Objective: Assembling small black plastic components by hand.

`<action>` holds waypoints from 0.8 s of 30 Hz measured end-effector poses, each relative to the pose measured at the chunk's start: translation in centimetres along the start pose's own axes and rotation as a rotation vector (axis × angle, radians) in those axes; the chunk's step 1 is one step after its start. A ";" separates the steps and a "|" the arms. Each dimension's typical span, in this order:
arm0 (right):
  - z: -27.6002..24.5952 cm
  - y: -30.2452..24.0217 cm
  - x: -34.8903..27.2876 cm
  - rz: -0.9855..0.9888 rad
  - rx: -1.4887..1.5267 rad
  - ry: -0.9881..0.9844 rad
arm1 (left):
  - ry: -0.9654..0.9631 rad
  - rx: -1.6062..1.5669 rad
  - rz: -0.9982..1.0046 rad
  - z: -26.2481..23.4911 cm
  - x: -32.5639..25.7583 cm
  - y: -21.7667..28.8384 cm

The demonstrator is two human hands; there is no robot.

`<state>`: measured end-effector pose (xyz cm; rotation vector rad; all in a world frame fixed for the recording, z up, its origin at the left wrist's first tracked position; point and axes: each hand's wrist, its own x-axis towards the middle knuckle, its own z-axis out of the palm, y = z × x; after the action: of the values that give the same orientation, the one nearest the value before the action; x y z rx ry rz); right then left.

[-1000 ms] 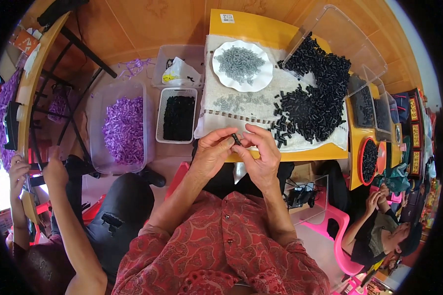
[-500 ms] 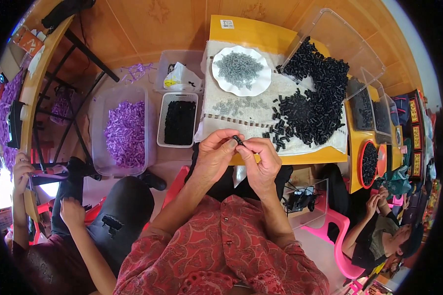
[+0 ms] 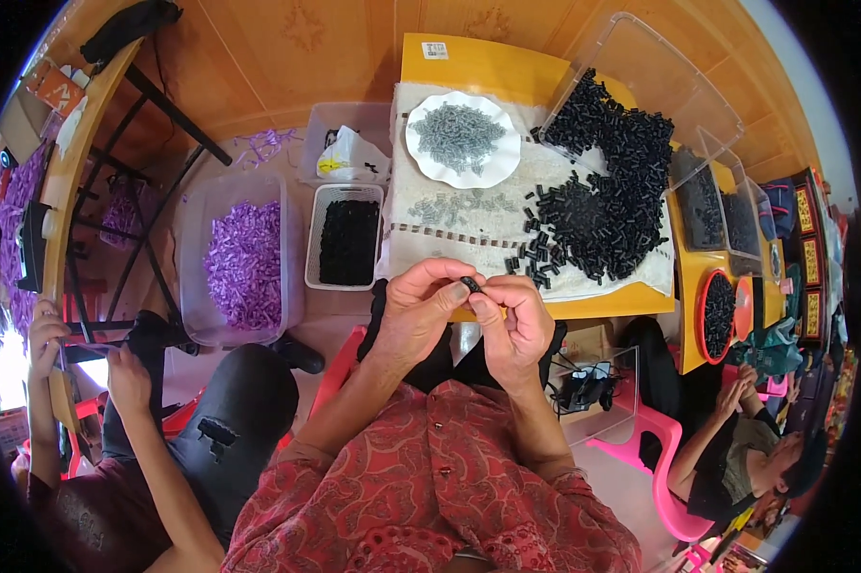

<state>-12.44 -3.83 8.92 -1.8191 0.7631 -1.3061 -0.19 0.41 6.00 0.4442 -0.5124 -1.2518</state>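
Note:
A small black tube-shaped piece (image 3: 472, 285) is pinched between my two hands, just off the near edge of the yellow table. My left hand (image 3: 419, 313) grips it between thumb and forefinger. From the other side my right hand (image 3: 514, 332) closes thumb and fingertips on it, covering part of it. Beyond them, on a pale cloth (image 3: 430, 250), lies a large heap of similar black pieces (image 3: 607, 224). A white scalloped plate (image 3: 437, 172) at the far left of the cloth holds small clear grey pieces (image 3: 459, 134), and more of these are scattered in front of it.
A clear bin (image 3: 610, 48) lies tipped behind the black heap. Left of the table stand a white basket (image 3: 316, 282) of black pieces and a tub (image 3: 192, 306) of purple pieces. Co-workers sit on both sides: a person's hand (image 3: 130, 382) at left, another's hands (image 3: 736, 392) at right.
My hands stay together on the black piece, with my fingers shifting slightly around it. The left co-worker's nearer hand has risen toward their other hand.

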 end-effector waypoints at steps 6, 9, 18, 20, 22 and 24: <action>-0.4 -1.5 0.4 -0.017 -0.082 0.007 | 0.026 -0.104 -0.059 0.9 0.1 0.2; -0.5 -1.6 0.5 -0.028 -0.087 0.012 | 0.029 -0.131 -0.071 1.0 0.1 0.1; -0.9 -1.6 0.4 -0.032 -0.065 0.038 | 0.023 -0.108 -0.093 1.3 0.0 -0.1; -1.1 -1.4 0.3 -0.037 -0.073 0.041 | 0.021 -0.096 -0.086 1.4 -0.1 -0.4; -1.2 -1.3 0.3 -0.041 -0.082 0.044 | 0.018 -0.085 -0.079 1.4 0.0 -0.4; -1.2 -1.5 0.4 -0.020 -0.088 0.042 | 0.014 -0.092 -0.097 1.5 0.0 -0.3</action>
<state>-13.46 -3.61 10.64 -1.8786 0.8388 -1.3458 -1.35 0.30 7.01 0.4035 -0.4233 -1.3588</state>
